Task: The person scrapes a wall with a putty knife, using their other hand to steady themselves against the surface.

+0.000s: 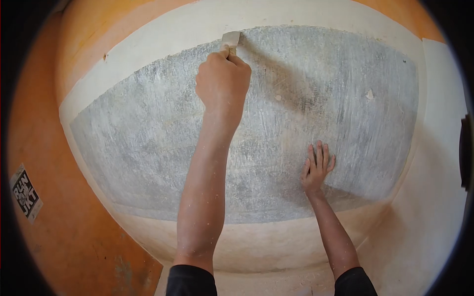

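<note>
My left hand is closed around the handle of a scraper with a broad, flat metal blade. The blade meets the wall at the upper edge of a large grey, scraped-looking patch, where it borders a cream-white band. Most of the handle is hidden in my fist. Lower and to the right, my right hand rests on the grey patch with its palm to the wall and fingers spread, holding nothing. Small white specks dot my forearms.
An orange wall stands on the left, carrying a black-and-white sticker. On the right is a white wall with a dark object at the edge of view. A small pale chip mark shows on the grey patch.
</note>
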A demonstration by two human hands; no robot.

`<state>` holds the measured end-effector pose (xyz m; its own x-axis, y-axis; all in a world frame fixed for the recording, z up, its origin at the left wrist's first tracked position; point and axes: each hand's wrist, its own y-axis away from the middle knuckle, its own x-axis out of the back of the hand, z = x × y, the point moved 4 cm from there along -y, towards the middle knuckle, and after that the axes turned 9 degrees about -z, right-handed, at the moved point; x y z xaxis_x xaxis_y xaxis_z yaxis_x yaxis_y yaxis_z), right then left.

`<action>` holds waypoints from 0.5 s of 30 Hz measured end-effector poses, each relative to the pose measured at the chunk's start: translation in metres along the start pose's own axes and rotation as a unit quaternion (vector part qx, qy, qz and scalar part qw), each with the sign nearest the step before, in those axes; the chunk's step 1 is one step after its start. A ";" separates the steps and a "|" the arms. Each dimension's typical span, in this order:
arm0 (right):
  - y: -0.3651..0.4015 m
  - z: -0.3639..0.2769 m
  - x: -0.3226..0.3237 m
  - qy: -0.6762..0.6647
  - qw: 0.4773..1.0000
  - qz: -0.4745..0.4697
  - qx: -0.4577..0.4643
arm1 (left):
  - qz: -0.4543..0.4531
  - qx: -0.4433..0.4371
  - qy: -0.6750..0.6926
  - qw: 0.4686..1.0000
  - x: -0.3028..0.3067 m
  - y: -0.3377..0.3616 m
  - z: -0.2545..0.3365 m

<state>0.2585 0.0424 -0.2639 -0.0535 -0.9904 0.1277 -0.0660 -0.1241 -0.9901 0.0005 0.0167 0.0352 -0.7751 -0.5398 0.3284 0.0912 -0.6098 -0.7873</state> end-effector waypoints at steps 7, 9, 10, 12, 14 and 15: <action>-0.001 -0.001 0.001 0.007 1.000 -0.008 -0.004 | 0.006 -0.003 -0.010 1.000 0.008 0.000 -0.004; 0.003 -0.001 0.003 0.003 1.000 -0.013 0.003 | 0.007 -0.002 -0.015 1.000 0.008 0.007 -0.012; -0.001 0.000 0.001 0.002 1.000 -0.009 0.004 | 0.009 -0.015 -0.019 1.000 0.007 0.006 -0.011; -0.001 0.000 0.000 0.004 1.000 -0.001 -0.002 | 0.018 -0.024 -0.023 0.999 0.003 -0.001 -0.005; 0.005 0.000 0.001 0.002 1.000 -0.012 0.006 | 0.023 -0.010 -0.026 0.999 0.003 0.002 -0.012; 0.006 -0.001 0.001 0.002 1.000 -0.015 0.005 | 0.013 -0.019 -0.035 0.999 0.008 0.005 -0.013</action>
<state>0.2575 0.0408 -0.2700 -0.0563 -0.9860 0.1568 -0.0574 -0.1536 -0.9865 -0.0129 0.0168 0.0270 -0.7263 -0.5960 0.3425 0.0862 -0.5733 -0.8148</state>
